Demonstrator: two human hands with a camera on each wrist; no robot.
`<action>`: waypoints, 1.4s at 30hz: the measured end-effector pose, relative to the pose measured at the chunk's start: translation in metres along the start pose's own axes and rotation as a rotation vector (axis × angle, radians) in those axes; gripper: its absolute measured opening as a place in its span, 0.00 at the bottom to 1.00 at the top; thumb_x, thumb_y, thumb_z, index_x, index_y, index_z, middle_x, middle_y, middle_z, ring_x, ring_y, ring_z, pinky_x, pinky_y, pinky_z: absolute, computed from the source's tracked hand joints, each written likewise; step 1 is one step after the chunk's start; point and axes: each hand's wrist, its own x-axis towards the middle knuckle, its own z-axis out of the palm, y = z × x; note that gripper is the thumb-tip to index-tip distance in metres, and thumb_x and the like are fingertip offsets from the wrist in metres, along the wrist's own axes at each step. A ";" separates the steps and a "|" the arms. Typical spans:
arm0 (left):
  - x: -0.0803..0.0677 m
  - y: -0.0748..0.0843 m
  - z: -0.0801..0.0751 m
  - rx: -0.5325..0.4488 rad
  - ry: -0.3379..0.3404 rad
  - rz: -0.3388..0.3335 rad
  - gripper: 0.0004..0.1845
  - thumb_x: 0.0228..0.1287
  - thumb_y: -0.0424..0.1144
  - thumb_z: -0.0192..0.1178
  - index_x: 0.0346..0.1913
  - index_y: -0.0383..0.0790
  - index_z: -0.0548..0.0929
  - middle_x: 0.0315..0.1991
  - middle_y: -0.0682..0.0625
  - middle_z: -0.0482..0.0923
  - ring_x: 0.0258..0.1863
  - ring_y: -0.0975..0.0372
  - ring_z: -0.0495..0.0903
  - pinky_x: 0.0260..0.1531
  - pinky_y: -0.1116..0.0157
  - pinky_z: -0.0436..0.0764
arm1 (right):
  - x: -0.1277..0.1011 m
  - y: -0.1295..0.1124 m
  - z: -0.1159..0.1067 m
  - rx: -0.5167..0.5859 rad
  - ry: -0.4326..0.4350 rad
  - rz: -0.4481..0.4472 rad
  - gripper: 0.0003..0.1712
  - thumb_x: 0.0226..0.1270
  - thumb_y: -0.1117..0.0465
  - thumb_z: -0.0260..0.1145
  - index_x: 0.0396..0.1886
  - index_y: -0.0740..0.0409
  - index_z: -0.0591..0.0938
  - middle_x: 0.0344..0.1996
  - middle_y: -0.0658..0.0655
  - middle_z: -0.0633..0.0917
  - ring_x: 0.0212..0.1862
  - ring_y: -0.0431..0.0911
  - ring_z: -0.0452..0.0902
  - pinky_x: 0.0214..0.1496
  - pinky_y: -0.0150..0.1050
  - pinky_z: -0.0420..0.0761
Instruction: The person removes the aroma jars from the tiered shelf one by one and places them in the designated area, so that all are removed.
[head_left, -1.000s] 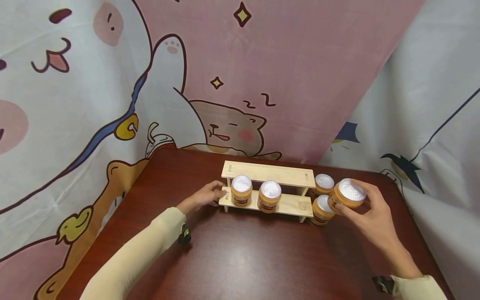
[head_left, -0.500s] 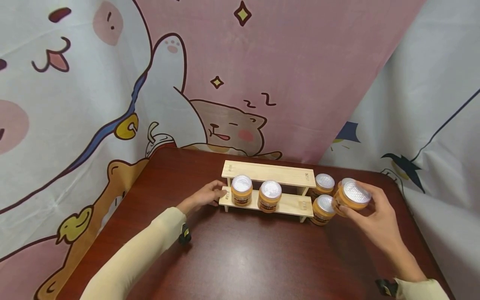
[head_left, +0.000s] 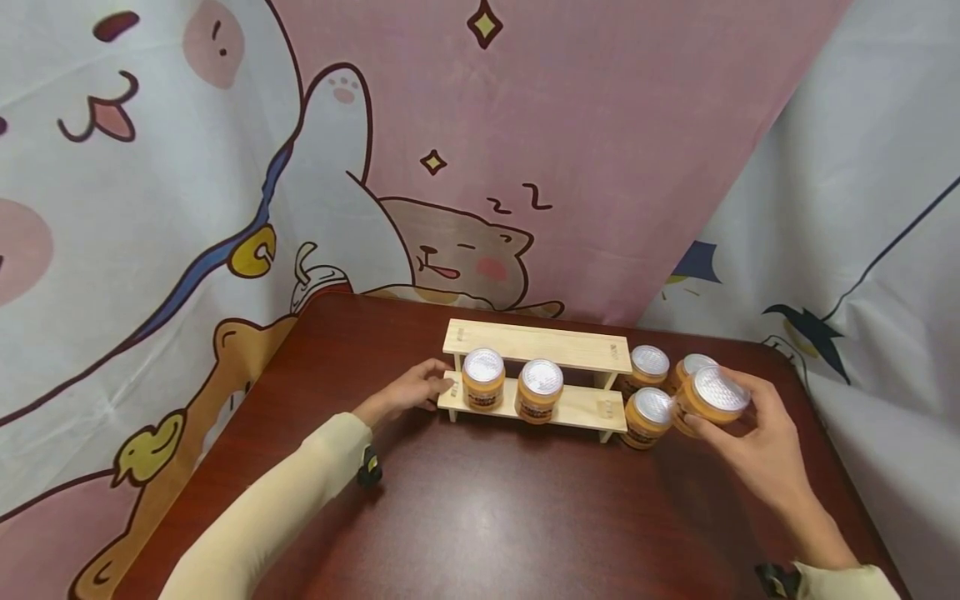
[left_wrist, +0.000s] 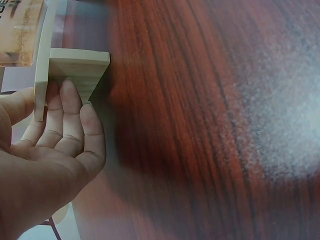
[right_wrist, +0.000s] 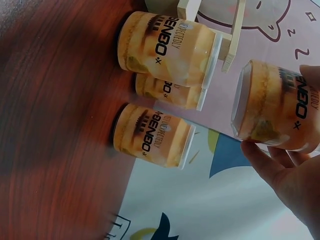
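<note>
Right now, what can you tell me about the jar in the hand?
The jar is round and see-through, with orange-yellow stuff inside, a shiny silver lid and a label reading BENBO. The right hand holds it by the sides, lifted off the table, lid up. It hangs just right of three more jars beside the shelf.

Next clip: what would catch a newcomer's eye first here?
Probably the right hand holding an orange jar with a silvery lid above three like jars standing on the dark wooden table, right of a pale two-tier wooden rack. Two more jars stand on its lower shelf, and the left hand touches its left end.
</note>
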 end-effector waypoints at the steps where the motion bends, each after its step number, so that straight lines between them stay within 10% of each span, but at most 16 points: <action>1: 0.000 0.000 0.000 0.001 0.002 -0.003 0.19 0.77 0.42 0.53 0.63 0.38 0.69 0.44 0.43 0.82 0.38 0.59 0.82 0.40 0.58 0.83 | 0.000 0.000 0.000 -0.001 0.002 -0.001 0.46 0.40 0.77 0.81 0.65 0.65 0.73 0.55 0.33 0.70 0.50 0.26 0.70 0.46 0.11 0.69; 16: 0.001 0.001 0.000 -0.010 0.001 -0.007 0.20 0.76 0.42 0.54 0.64 0.38 0.69 0.45 0.43 0.82 0.38 0.59 0.82 0.43 0.56 0.83 | -0.009 0.014 -0.006 -0.039 0.041 0.058 0.46 0.39 0.76 0.81 0.64 0.64 0.74 0.54 0.31 0.70 0.48 0.24 0.69 0.45 0.11 0.68; 25: 0.002 -0.001 -0.001 -0.025 0.013 0.011 0.19 0.76 0.41 0.55 0.63 0.36 0.70 0.45 0.43 0.83 0.37 0.60 0.82 0.40 0.58 0.83 | -0.015 0.030 -0.008 -0.117 0.036 0.098 0.45 0.42 0.73 0.81 0.64 0.67 0.72 0.53 0.51 0.72 0.46 0.21 0.66 0.42 0.10 0.68; 33: 0.003 -0.001 -0.001 -0.020 0.001 0.014 0.20 0.76 0.42 0.54 0.63 0.36 0.69 0.45 0.42 0.83 0.37 0.59 0.82 0.41 0.57 0.83 | -0.021 0.046 0.001 -0.117 0.033 0.136 0.44 0.44 0.72 0.81 0.64 0.66 0.72 0.49 0.41 0.69 0.42 0.22 0.66 0.38 0.11 0.69; 42: 0.003 -0.002 0.000 -0.014 0.000 0.011 0.20 0.76 0.42 0.54 0.63 0.35 0.69 0.45 0.42 0.82 0.38 0.59 0.82 0.42 0.56 0.84 | -0.030 0.063 0.013 -0.124 0.015 0.155 0.43 0.45 0.71 0.81 0.63 0.68 0.72 0.51 0.58 0.73 0.43 0.22 0.64 0.38 0.12 0.69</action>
